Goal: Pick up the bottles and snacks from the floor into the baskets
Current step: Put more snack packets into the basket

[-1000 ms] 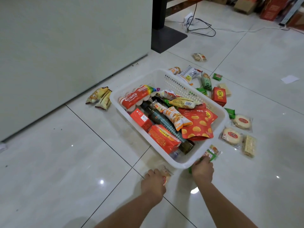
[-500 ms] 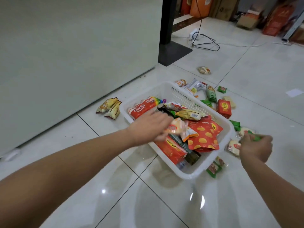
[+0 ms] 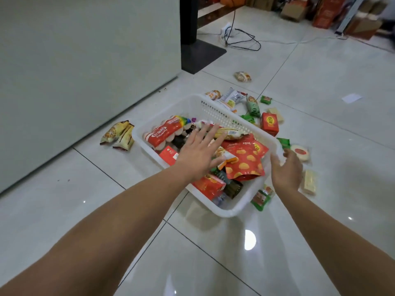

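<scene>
A white plastic basket (image 3: 226, 212) stands on the tiled floor, filled with snacks: a red pouch (image 3: 245, 165), a red-and-white multipack (image 3: 164, 133), red boxes, and a dark bottle (image 3: 233, 188). My left hand (image 3: 198, 153) hovers flat over the contents with its fingers spread and holds nothing. My right hand (image 3: 286, 169) is at the basket's right rim with loosely curved fingers, and I see nothing in it. Loose snacks lie around on the floor: a red box (image 3: 269, 124), a round white packet (image 3: 300, 151), a pale bar (image 3: 308, 182) and a green packet (image 3: 260, 200).
Two yellow packets (image 3: 119, 135) lie left of the basket by the grey wall panel (image 3: 85, 60). A lone packet (image 3: 242, 76) sits farther back. A black stand base (image 3: 201, 54), cables (image 3: 243, 39) and cardboard boxes (image 3: 324, 11) are at the back.
Both hands rose from the floor at the basket's near corner. The left hand moved over the basket and opened. The right hand carried a green packet toward the rim and no longer shows it.
</scene>
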